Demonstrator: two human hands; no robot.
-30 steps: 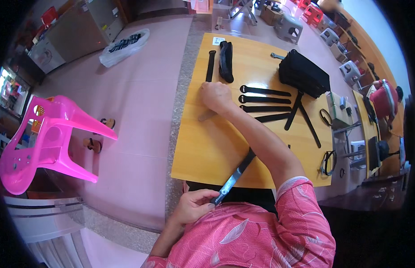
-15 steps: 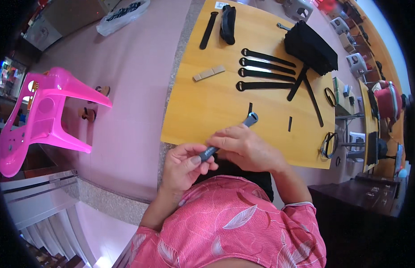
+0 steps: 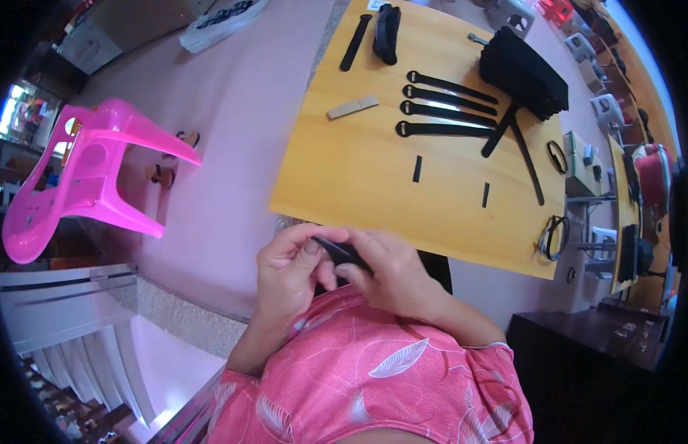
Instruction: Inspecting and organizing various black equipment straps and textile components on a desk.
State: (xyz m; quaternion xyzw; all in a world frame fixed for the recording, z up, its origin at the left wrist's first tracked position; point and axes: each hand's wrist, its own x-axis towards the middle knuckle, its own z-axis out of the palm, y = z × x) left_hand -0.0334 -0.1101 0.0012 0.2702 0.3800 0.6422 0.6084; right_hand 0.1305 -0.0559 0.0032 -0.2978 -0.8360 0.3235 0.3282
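My left hand (image 3: 285,270) pinches one end of a black hook-and-loop strap (image 3: 335,250) between thumb and fingers, just off the table's near edge. My right hand (image 3: 396,277) is closed round the rest of it, thumb pressed on the strap; most of its length is hidden by the fingers. Beyond my hands, two short black strips (image 3: 417,169) lie apart on the yellow table (image 3: 344,177). Farther off, several black straps with looped ends (image 3: 447,129) lie side by side in a row.
A thick black stack of straps (image 3: 521,70) sits at the far right, two loose straps (image 3: 527,163) beside it. A beige strip (image 3: 353,107) and a black bundle (image 3: 386,35) lie at the far left. Coiled black bands (image 3: 553,237) rest at the right edge. A pink stool (image 3: 100,159) stands left.
The strap's slotted end, which stuck out past my right hand, is out of sight now. Both hands have drawn closer together, nearer my body. The view has shifted slightly.
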